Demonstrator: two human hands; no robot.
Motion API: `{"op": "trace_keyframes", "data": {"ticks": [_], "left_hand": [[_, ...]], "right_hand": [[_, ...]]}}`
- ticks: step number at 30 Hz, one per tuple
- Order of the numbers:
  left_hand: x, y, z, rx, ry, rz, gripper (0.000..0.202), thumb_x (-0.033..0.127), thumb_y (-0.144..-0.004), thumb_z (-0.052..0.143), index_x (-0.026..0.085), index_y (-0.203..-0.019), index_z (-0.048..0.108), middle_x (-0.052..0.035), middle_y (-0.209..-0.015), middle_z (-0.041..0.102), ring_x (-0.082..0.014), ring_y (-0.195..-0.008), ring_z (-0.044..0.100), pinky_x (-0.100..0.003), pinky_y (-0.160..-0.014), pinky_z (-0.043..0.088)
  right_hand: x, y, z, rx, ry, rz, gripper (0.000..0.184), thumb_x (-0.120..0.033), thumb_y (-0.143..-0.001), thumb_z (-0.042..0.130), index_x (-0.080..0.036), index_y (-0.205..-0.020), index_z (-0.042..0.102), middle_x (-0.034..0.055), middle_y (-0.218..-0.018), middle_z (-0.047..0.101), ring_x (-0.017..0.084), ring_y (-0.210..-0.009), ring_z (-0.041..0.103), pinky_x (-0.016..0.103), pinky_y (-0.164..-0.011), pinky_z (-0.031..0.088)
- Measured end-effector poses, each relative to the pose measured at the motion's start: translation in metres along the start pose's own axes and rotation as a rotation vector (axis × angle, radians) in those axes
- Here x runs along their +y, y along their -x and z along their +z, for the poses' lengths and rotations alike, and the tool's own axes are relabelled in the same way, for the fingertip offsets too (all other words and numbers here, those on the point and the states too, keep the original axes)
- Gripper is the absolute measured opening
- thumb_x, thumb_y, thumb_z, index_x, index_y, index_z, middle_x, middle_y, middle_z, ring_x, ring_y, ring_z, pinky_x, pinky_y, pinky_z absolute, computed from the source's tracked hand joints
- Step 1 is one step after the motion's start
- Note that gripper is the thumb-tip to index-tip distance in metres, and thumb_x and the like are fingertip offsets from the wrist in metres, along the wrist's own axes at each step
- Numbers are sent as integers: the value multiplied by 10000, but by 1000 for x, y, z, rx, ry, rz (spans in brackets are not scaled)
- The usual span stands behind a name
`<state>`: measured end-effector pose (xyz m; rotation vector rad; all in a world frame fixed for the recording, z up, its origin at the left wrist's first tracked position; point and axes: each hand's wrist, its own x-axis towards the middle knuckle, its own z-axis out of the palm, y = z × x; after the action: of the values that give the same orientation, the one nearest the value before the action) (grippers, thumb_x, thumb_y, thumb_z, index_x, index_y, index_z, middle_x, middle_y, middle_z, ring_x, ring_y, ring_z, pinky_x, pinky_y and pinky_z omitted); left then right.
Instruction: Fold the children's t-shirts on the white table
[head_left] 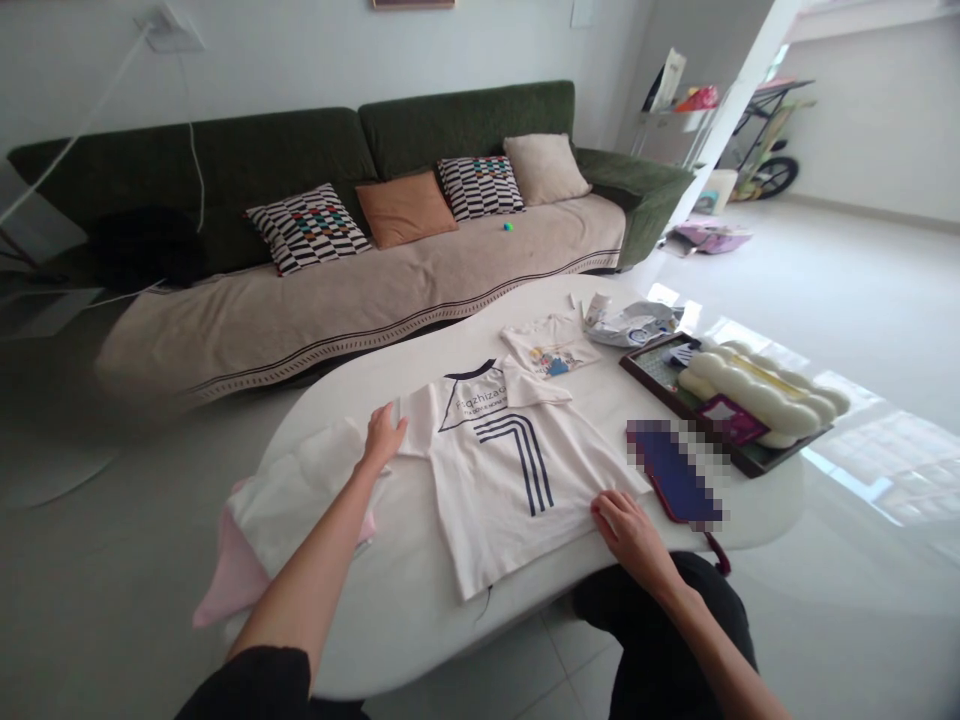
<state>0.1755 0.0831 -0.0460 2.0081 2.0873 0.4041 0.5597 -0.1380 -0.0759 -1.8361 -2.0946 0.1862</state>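
A white T-shirt (502, 470) with a dark striped "7" lies spread flat on the white oval table (420, 620). My left hand (382, 438) rests on the shirt's sleeve at the upper left, fingers together and flat on the cloth. My right hand (626, 525) presses on the shirt's lower right hem, fingers curled down onto the fabric. Under and left of the shirt lie more clothes, a white piece (300, 490) and a pink one (236, 580) hanging over the table's edge. A small folded white shirt with a coloured print (551, 348) lies farther back.
A dark tray (660, 378) with a cream padded object (757, 385) stands at the table's right. A blurred dark-blue item (675, 475) lies beside my right hand. A green sofa (300, 150) with cushions stands behind. My dark-trousered knee (660, 610) shows below the table.
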Motion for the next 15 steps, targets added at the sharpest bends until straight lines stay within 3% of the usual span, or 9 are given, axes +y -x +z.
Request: {"op": "trace_keyframes", "data": {"ticks": [3,7,9,11,13,15], "left_hand": [[15,-25,17,-92,86,-52,588,339,-803,483,50,-1288,320,-194,-1308,395,-229,-1222,344,-296,-964,285],[13,-41,19,-212,142,-90,507,312,-719,583,108,-1170,473,-122,-1038,607,-225,-985,542,-279,-820,377],[9,-45,17,-245,164,-88,349,288,-666,625,149,-984,588,-55,-860,646,-196,-847,580,-250,-744,397],[5,-47,15,-251,195,-94,182,253,-626,641,169,-785,617,-10,-746,632,-168,-776,576,-224,-701,399],[0,-49,13,-222,229,-124,96,217,-613,628,169,-687,589,12,-683,606,-152,-745,565,-210,-672,401],[-6,-49,10,-183,273,-186,86,191,-624,594,168,-703,569,23,-640,580,-140,-691,561,-204,-623,407]], "right_hand": [[7,3,-2,-26,12,12,177,-236,-867,368,-222,-798,530,54,-849,571,202,-805,524,314,-704,394],[5,-13,-3,-70,110,105,212,-222,-861,364,-200,-758,548,54,-728,575,194,-717,534,302,-666,385],[-1,-42,-2,-89,137,115,239,-221,-862,357,-193,-773,576,61,-721,587,190,-703,539,300,-666,386],[-8,-82,-1,-81,126,52,246,-218,-858,365,-192,-852,609,96,-907,607,207,-856,541,311,-742,390],[-13,-126,2,-82,124,-28,243,-218,-843,396,-200,-928,624,114,-1215,494,256,-1116,423,368,-862,355],[-14,-162,6,-140,121,-85,250,-219,-835,407,-207,-938,635,89,-1366,349,295,-1245,266,463,-922,300]]}}
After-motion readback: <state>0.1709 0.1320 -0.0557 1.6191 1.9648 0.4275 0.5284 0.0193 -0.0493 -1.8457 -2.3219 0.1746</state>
